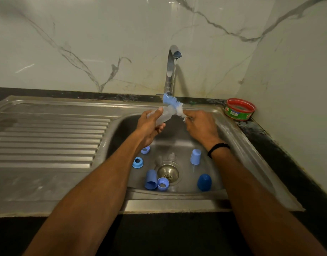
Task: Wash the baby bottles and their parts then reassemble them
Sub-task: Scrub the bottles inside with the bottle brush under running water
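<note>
**Spotter:** Where's the bottle?

**Operator:** In my left hand (149, 126), up over the sink (122, 137). Fingers and thumb are curled round the clear bottle (163, 117). It lies nearly level, open end pointing right toward my other hand.

**Spotter:** And the brush?

**Operator:** My right hand (201, 126) pinches its near end, and the handle is mostly hidden. The brush (174, 105) slants up and left from those fingers. Its bristles are at the bottle's mouth and its blue tip is beyond, toward the tap (171, 71). I can't tell whether any bristles are inside.

**Spotter:** Next move?

**Operator:** I judge the brush's axis must swing into line with the bottle's before it goes in. My right hand is placed to do that.

**Spotter:** What's in the basin?

**Operator:** Round the drain (168, 172) there are two pale blue caps (151, 180), a dark blue cap (204, 182), three blue rings (137, 162) and what look like two clear teats (171, 156). A red and green tub (239, 109) sits on the counter, well apart.
</note>
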Tool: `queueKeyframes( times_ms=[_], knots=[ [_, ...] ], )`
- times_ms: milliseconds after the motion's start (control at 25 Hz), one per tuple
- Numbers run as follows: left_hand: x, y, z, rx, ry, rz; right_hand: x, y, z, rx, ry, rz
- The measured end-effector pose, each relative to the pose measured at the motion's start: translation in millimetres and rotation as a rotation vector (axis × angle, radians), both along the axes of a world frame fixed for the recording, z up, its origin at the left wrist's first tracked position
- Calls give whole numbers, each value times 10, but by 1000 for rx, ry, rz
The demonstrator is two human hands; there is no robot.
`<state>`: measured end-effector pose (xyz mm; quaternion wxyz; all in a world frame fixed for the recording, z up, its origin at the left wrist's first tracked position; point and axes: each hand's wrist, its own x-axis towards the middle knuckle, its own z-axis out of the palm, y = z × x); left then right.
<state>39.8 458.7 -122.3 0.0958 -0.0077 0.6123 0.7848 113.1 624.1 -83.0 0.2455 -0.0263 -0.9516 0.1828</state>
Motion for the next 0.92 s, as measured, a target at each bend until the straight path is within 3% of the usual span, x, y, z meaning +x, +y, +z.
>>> queueKeyframes(
  times_ms=[120,320,920],
  knots=[
    [34,61,-20,-65,41,53,-39,-88,-78,-19,-2,40],
    [-22,-12,10,3,7,131,-37,-181,-69,41,-54,99],
    [74,114,21,-42,95,76,1,-206,80,35,-81,10]
  ],
)
